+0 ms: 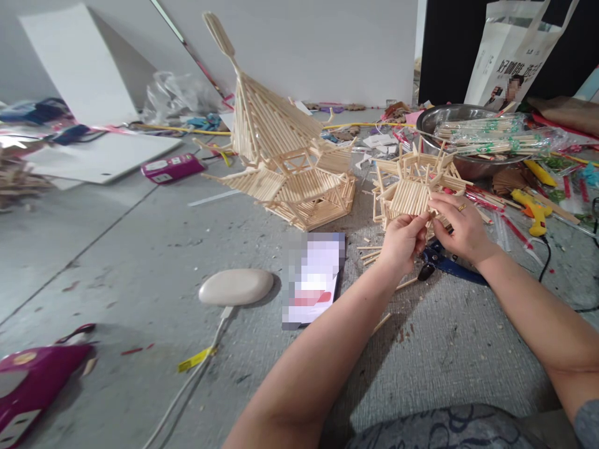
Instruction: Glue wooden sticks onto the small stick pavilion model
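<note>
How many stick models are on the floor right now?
2. The taller model stands beyond the phone; the smaller model is to its right, at the fingertips of the left hand and right hand. Others may be hidden.

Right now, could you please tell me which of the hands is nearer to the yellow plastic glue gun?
Right: the right hand is left of the glue gun, apart from it; the left hand is farther left, both at the pale wooden-stick structure.
</note>
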Motion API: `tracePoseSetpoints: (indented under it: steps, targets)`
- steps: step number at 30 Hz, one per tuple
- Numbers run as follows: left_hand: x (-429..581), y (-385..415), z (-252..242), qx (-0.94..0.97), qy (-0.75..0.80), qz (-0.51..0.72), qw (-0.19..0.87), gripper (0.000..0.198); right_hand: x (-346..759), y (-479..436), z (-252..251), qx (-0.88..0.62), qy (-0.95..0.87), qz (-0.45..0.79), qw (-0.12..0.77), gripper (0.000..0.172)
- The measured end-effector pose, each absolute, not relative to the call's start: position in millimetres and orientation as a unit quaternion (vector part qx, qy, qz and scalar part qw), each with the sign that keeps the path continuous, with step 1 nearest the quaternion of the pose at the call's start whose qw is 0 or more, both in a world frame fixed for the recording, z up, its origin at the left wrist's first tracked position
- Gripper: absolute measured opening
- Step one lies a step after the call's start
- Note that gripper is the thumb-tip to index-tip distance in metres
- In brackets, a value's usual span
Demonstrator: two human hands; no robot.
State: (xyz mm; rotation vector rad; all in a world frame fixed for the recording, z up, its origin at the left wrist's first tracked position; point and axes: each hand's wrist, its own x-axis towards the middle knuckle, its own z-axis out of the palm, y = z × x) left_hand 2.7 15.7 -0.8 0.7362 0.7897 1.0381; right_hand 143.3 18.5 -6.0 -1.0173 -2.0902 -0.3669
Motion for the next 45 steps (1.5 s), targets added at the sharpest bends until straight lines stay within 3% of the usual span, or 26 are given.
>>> tracePoseSetpoints:
  steps: [15,21,35,45]
  targets:
    - [1.7,17.0,-1.7,0.336,0.353,0.466,0.738,0.029,144.1,17.9,-6.3,-0.398,-0.819,-0.136,0.390,0.032]
    - [0.1,16.1,0.3,0.307,0.356,0.468,0.748,0.012,144.2,17.6,-5.7,-0.396,-0.820,-0.140,0.390,0.032]
    - [-0.3,16.7,0.7,0.302,0.366,0.464,0.748,0.012,144.8,17.8,-5.8,-0.392,-0.822,-0.144,0.387,0.032]
    - [0.7,17.0,-0.7,0.333,0.346,0.461,0.747,0.024,144.3,17.5,-5.1,-0.390,-0.821,-0.148,0.390,0.032]
